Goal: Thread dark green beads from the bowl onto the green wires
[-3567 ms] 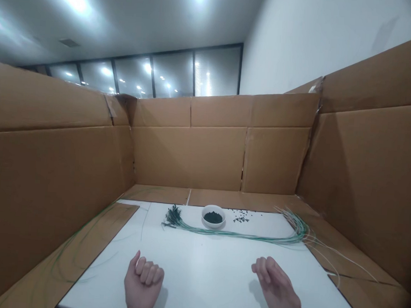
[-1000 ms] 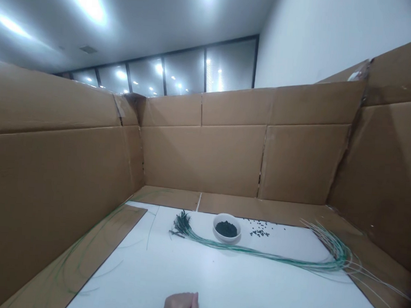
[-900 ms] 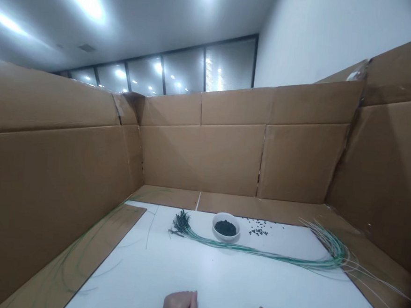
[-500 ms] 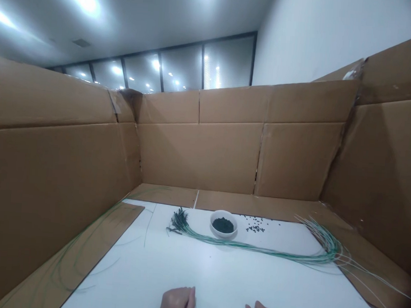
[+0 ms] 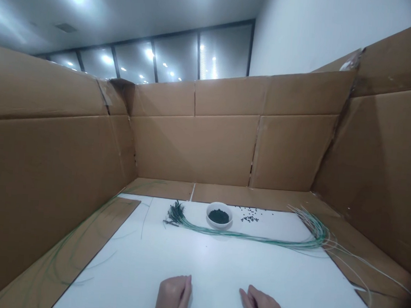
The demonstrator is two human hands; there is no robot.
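A tall brown cardboard wall [image 5: 45,171] bounded my left, with thin loose green strands [image 5: 54,260] curling along its foot and over the left edge of the flat white rectangular bench [image 5: 201,261]. Behind, a creased brown cardboard panel [image 5: 192,148] closed off the far side; above it I saw a row of dark-framed glass panes [image 5: 175,53] under a grey lit ceiling [image 5: 138,4].

The long bundle of thin green strands [image 5: 256,238] began near the far left corner in a dark bushy tip and ran rightward across the bench. Well nearer me, the bare left hand [image 5: 173,296] had its grip together, thumb alongside the folded fingers. The round white bowl [image 5: 208,220], part filled with dark granules [image 5: 219,216], sat just behind the bundle, small black pellets [image 5: 249,218] scattered to its right.

The widest stretch of white surface I had lay between the bundle and the hands. The bare right hand [image 5: 264,307], apart from the left, was loosely curled; I couldn't tell whether its grip met. Beyond it, the bundle bent over the bench's right edge, pale ends trailing onto cardboard, below a brown cardboard side wall [image 5: 383,176] and a smooth white room wall [image 5: 315,35].
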